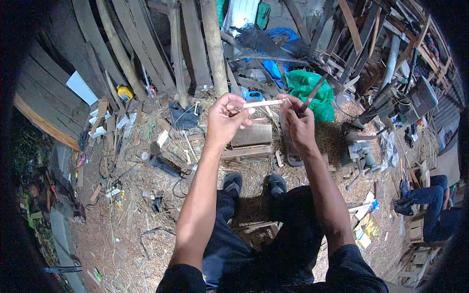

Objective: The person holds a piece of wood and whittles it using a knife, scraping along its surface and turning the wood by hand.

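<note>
A short, pale strip of wood is held up level in front of me. My left hand pinches its left end between thumb and fingers. At the strip's other end is my right hand, closed around a long, dark knife that slants up to the right. The right fingertips seem to touch the strip as well. Below the hands, a squared wooden block rests on the ground between them and my feet.
Shavings and scraps cover the ground. Planks and poles lean at the back, beside a green plastic bag. A metal vise stands at right. Farther right, a seated person's leg shows. A yellow bottle is at left.
</note>
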{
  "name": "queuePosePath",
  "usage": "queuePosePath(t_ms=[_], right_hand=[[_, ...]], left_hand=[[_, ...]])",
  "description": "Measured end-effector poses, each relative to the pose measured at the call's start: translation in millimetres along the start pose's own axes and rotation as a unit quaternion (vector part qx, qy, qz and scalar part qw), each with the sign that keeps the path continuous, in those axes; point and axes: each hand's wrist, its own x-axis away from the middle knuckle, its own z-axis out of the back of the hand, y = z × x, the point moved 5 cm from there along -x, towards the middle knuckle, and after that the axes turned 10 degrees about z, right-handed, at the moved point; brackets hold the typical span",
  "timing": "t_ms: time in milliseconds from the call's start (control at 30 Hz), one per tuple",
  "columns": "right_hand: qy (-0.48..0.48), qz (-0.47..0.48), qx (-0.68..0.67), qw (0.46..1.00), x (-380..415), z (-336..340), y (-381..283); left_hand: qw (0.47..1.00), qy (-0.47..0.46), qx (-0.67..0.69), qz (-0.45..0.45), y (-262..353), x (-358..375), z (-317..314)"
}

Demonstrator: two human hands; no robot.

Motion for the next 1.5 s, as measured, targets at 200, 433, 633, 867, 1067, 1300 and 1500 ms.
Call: queuePosePath(t_ms=[200, 433, 633, 867, 1067, 1300, 1500], right_hand=[[-0.004, 0.012, 0.017, 1.000, -0.2, 1.6, -2.5], [-0.012, 0.005, 0.008, 1.000, 1.7, 0.6, -4.9], [0.006, 0.018, 0.046, 0.999, -0.1, 4.8, -1.0], [0.037, -0.007, 0.037, 0.999, 1.8, 13.0, 6.4], [0.033, -0.049, 0.015, 0.998, 1.9, 15.3, 9.5], [0.036, -0.048, 0.019, 0.998, -0.6, 12.8, 8.6], [0.010, -0.059, 0.006, 0.998, 1.8, 13.3, 11.1]], left_hand=[[1.000, 0.002, -0.008, 0.004, 3.7, 2.7, -2.1], [1.000, -0.001, -0.013, -0.006, 2.5, 2.8, -1.8], [1.000, 0.010, -0.008, 0.005, 3.6, 3.8, -2.9], [0.999, 0.019, -0.022, 0.014, -0.9, 2.0, -1.2], [0.999, 0.019, -0.028, 0.007, 3.7, 5.8, -3.8], [1.000, 0.002, -0.028, 0.009, -0.5, 0.0, 1.1], [0.999, 0.036, -0.027, 0.029, -3.2, -0.7, 2.3]])
